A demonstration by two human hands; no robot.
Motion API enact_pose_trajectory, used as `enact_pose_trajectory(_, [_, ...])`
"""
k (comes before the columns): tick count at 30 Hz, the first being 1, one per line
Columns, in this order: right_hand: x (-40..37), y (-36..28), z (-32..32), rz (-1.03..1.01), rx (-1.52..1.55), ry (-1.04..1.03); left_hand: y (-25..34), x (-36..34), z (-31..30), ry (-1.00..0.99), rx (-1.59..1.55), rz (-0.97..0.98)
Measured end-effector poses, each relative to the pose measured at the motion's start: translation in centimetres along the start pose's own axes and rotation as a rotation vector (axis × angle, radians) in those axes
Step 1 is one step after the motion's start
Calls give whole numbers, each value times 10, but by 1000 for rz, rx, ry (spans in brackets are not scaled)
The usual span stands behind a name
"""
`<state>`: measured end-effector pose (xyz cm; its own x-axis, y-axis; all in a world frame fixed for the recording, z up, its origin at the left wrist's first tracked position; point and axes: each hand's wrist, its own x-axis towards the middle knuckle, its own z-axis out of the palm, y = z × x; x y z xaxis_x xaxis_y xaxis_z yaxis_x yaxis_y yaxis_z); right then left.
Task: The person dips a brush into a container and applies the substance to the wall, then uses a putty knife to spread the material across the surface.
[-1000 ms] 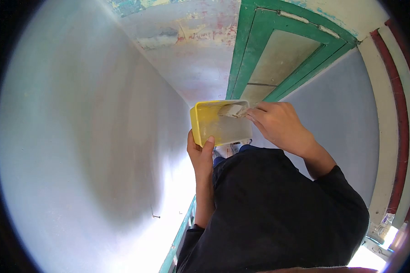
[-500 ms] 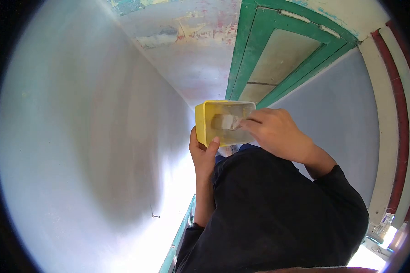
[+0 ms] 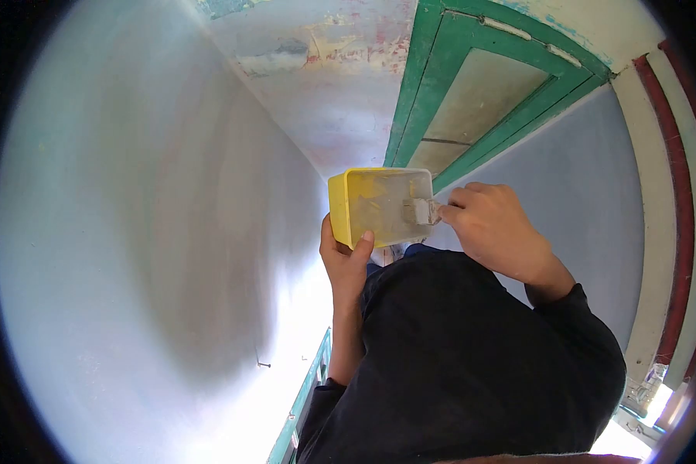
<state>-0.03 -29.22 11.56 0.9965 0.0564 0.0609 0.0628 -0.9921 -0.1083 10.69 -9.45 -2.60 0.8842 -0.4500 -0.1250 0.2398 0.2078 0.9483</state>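
Note:
A yellow rectangular plastic tub [image 3: 339,210] is tilted toward me, its inside coated with pale grey-white paint. My left hand [image 3: 349,259] is closed on its lower left corner, with the thumb over the near rim and the fingers behind. My right hand [image 3: 496,232] pinches a flat paintbrush [image 3: 423,211] by its handle, which the fingers mostly hide. The brush head lies inside the tub near its right wall, bristles pointing left.
A pale painted wall [image 3: 201,193] with a protruding nail [image 3: 264,364] fills the left. Ahead are a patchy, peeling wall [image 3: 317,85] and a green-framed door or window [image 3: 417,85]. A teal rail [image 3: 300,402] runs below left. Red and cream frame strips [image 3: 677,193] stand at right.
My right hand has drawn the paintbrush rightward, from the middle of the tub to its right wall. The left hand and tub have barely moved.

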Motion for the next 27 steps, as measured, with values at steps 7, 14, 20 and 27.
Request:
enact_pose_trajectory(7, [4, -6, 13, -7, 13, 6, 10, -4, 5, 14, 14, 41])
enact_pose_trajectory(14, [0, 17, -6, 122, 361, 126, 0, -1, -5, 78, -49, 29])
enact_pose_trajectory(20, [-2, 27, 30, 95, 467, 209, -2, 2, -15, 139, -107, -1])
enact_pose_trajectory(27, [-11, 25, 36, -49, 239, 259, 1, 7, -16, 183, -106, 10])
